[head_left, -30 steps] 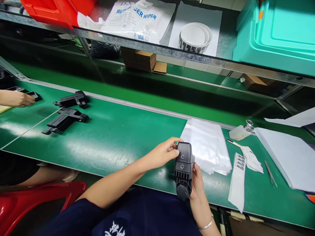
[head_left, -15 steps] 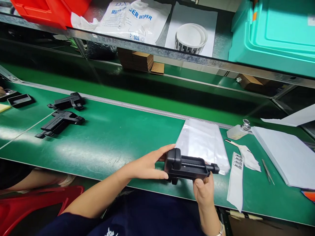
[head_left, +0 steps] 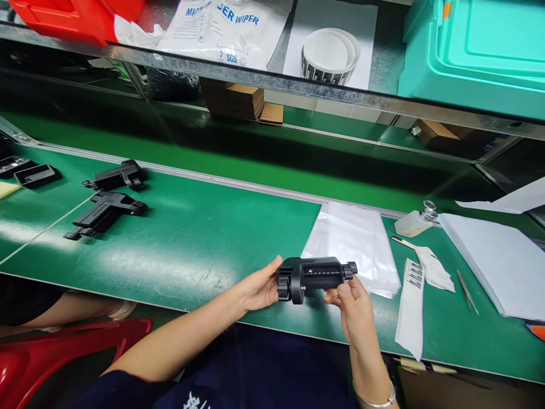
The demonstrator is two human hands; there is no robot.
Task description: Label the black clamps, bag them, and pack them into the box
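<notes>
Above the front edge of the green bench I hold a black plastic clamp-like device (head_left: 315, 275) level between both hands. My left hand (head_left: 260, 288) grips its bulky left end, where a ribbed knob shows. At the narrower right end, my right hand (head_left: 355, 304) pinches the underside near a small knob; some fingertips are hidden behind it. A toothed slot runs along the side facing me. Just behind it lies a stack of clear plastic bags (head_left: 349, 238). Two similar black devices, one nearer (head_left: 104, 213) and one farther (head_left: 117, 175), lie on the bench at left.
Right of the bags are a label strip (head_left: 411, 307), a pump bottle (head_left: 417, 220), tweezers (head_left: 467, 292) and a stack of white paper (head_left: 494, 264). Overhead, a metal-edged shelf (head_left: 255, 79) carries a label roll (head_left: 327, 54) and a teal bin (head_left: 472, 57). A person's leg (head_left: 89, 307) shows at left.
The device has been turned over in my hands, so its toothed slot and ribbed knob face differently. It has shifted slightly left, and my right-hand fingers have changed their hold.
</notes>
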